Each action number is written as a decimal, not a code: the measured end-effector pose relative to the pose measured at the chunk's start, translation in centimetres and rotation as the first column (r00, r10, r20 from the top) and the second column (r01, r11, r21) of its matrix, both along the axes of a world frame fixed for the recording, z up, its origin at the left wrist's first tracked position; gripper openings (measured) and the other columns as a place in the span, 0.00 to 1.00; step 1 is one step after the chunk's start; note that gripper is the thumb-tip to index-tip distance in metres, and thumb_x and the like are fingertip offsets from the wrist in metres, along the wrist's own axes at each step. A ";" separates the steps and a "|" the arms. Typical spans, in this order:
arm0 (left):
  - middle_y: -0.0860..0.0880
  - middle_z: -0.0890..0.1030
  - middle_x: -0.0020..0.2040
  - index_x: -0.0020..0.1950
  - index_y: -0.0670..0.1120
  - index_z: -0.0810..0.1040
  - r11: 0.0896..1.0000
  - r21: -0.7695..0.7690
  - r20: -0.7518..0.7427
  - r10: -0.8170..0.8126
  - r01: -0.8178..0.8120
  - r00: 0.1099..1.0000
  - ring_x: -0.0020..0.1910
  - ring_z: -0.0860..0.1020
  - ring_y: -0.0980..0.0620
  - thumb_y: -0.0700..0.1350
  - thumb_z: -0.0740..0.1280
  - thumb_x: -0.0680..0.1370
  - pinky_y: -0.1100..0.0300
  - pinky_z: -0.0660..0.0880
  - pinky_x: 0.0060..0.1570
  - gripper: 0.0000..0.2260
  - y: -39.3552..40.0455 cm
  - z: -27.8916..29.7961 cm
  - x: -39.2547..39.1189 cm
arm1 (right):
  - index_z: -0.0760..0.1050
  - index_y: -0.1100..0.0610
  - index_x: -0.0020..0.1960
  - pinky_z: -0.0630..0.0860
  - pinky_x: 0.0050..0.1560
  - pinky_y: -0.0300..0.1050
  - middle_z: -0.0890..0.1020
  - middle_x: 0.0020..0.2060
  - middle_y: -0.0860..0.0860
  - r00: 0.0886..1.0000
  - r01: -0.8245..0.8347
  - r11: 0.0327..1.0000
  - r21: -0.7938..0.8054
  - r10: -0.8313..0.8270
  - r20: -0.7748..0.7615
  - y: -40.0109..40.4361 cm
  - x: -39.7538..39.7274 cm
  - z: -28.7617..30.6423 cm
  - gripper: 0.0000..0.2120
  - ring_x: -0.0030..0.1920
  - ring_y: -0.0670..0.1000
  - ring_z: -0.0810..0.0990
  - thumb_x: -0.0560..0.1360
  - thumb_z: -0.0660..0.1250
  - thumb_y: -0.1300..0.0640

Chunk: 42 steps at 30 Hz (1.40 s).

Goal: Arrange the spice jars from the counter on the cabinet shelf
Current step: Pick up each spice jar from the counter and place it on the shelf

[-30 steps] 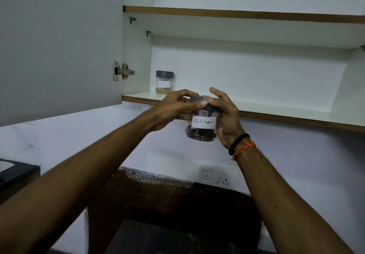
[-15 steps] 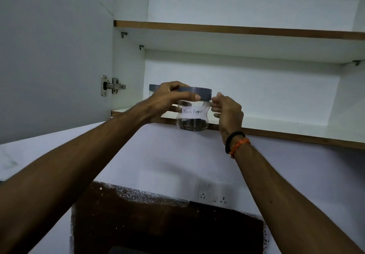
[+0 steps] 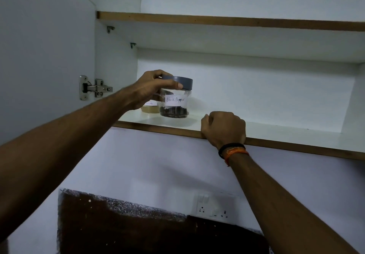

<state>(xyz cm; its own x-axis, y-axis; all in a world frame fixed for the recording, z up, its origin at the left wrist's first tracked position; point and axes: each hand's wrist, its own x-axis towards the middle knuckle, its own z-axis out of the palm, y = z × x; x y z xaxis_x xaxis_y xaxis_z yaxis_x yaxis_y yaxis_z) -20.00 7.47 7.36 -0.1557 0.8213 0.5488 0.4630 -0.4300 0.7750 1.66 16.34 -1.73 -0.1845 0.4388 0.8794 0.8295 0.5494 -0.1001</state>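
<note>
Head view: the left hand (image 3: 152,90) is clenched on the grey lid (image 3: 178,82) of the Black Pepper jar (image 3: 174,103), thumb across the lid's front and the fingers curled over its top and far side. The jar stands upright, long axis vertical, its base at or just above the lower cabinet shelf (image 3: 276,129); I cannot tell whether it has fully touched down. Just left of it and a little deeper sits a second spice jar (image 3: 151,108) of pale powder, mostly hidden by the left hand; the two look close to touching.

The right hand (image 3: 224,128) grasps nothing of the task: it is closed in a loose fist on the shelf's wooden front edge, just right of the pepper jar.

The shelf is bare rightward and toward the back wall. My judgement: the jar sits fairly near the front lip, so any settling nudge should go inward, away from the edge.
</note>
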 end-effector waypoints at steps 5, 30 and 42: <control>0.45 0.80 0.58 0.65 0.46 0.75 0.999 -0.050 -0.014 0.015 -0.016 1.000 0.55 0.80 0.44 0.46 0.75 0.72 0.53 0.79 0.50 0.23 3.0 -0.7 -1.7 | 0.73 0.54 0.28 0.63 0.30 0.38 0.72 0.22 0.48 0.999 0.046 0.995 0.090 -0.044 -0.023 0.2 -0.2 -0.3 0.17 0.24 0.50 0.69 0.73 0.62 0.49; 0.47 0.85 0.54 0.61 0.45 0.83 0.956 0.099 -0.720 0.261 -0.277 0.642 0.52 0.81 0.46 0.50 0.74 0.76 0.52 0.77 0.50 0.16 12.9 1.3 -6.6 | 0.74 0.54 0.28 0.60 0.30 0.36 0.73 0.22 0.48 0.997 0.030 0.961 0.276 -0.009 -0.078 0.9 -0.4 -1.3 0.15 0.23 0.48 0.66 0.72 0.64 0.52; 0.45 0.83 0.54 0.61 0.43 0.81 0.944 0.075 -0.761 0.262 -0.320 0.593 0.51 0.78 0.46 0.48 0.71 0.78 0.57 0.72 0.46 0.14 14.1 1.5 -6.6 | 0.74 0.54 0.28 0.62 0.29 0.37 0.73 0.22 0.48 0.996 0.018 0.955 0.296 0.010 -0.092 1.1 -0.5 -1.3 0.15 0.23 0.48 0.67 0.72 0.63 0.52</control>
